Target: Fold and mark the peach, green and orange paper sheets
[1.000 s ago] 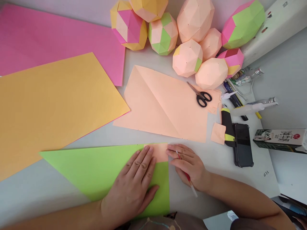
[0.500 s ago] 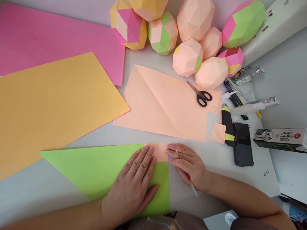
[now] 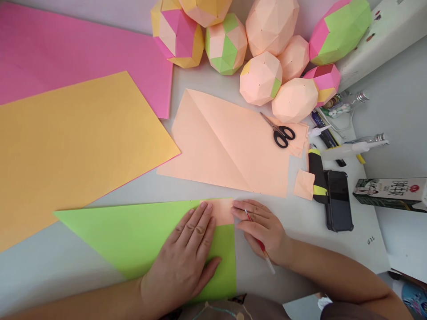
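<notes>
My left hand (image 3: 188, 255) lies flat with fingers stretched on a folded green paper triangle (image 3: 126, 233), its fingertips on a small peach paper square (image 3: 222, 211) set at the green sheet's top right corner. My right hand (image 3: 262, 229) is closed round a red pen (image 3: 263, 251), fingertips touching the right edge of the peach square.
A creased peach sheet (image 3: 227, 144) with black-handled scissors (image 3: 278, 131) lies beyond. Orange (image 3: 73, 142) and pink (image 3: 66, 49) sheets fill the left. Several paper polyhedron balls (image 3: 260, 78) sit at the back. A phone (image 3: 338, 200), glue gun (image 3: 316, 175), glue tubes and a carton (image 3: 390, 191) stand right.
</notes>
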Motion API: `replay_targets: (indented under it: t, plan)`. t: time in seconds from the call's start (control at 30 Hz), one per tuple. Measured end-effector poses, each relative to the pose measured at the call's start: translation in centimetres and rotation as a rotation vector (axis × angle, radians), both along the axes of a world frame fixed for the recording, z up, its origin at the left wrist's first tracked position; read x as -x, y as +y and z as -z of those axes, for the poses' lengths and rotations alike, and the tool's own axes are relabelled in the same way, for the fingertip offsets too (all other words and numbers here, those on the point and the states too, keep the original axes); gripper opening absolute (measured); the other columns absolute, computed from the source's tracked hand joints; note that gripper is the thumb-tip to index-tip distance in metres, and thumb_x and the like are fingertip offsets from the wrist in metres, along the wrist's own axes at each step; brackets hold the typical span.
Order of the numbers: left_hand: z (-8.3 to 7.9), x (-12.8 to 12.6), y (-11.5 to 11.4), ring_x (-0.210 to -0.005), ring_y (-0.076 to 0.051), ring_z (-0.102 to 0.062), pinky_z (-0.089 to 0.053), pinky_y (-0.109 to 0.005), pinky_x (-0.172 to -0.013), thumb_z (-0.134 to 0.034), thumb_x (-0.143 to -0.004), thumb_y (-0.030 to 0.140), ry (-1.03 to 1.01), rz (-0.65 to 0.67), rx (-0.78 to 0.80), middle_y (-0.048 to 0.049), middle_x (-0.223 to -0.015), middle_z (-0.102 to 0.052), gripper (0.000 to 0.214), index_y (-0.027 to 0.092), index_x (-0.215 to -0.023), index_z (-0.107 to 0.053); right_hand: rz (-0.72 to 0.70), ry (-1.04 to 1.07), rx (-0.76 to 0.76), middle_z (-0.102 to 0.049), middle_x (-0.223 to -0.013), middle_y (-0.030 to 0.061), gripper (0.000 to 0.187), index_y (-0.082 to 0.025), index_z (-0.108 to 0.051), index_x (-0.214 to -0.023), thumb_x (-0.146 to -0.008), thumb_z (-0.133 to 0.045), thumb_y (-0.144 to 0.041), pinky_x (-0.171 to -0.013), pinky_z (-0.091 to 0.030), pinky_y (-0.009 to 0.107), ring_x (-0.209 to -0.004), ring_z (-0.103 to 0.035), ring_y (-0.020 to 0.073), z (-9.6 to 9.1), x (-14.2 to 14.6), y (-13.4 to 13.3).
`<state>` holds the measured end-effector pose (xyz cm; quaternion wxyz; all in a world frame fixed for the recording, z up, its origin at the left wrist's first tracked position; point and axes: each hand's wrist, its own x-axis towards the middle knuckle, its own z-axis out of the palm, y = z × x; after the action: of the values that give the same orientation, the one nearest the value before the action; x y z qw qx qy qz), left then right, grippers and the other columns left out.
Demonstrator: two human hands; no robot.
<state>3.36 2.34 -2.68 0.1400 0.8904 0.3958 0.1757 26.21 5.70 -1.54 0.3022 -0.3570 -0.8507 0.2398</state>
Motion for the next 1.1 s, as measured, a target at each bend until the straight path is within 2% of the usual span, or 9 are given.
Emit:
replay_targets:
  t: [1.1]
  plan:
    - [-0.11,0.03,-0.03,-0.138,-0.039,-0.030,-0.027,-0.051,-0.113,-0.053,-0.087,0.042,0.000,-0.001,0.016,-0.0274,-0.143,-0.040,0.063,-0.001,-0.132,-0.044,0.006,0.006,0.004,-0.072,-0.108,0.0124,0.020,-0.016,-0.060,-0.093,-0.084,-0.051,0.000,-0.100,-0.050,0.040,-0.117,-0.060,0.0203,-0.10,0.08,0.05]
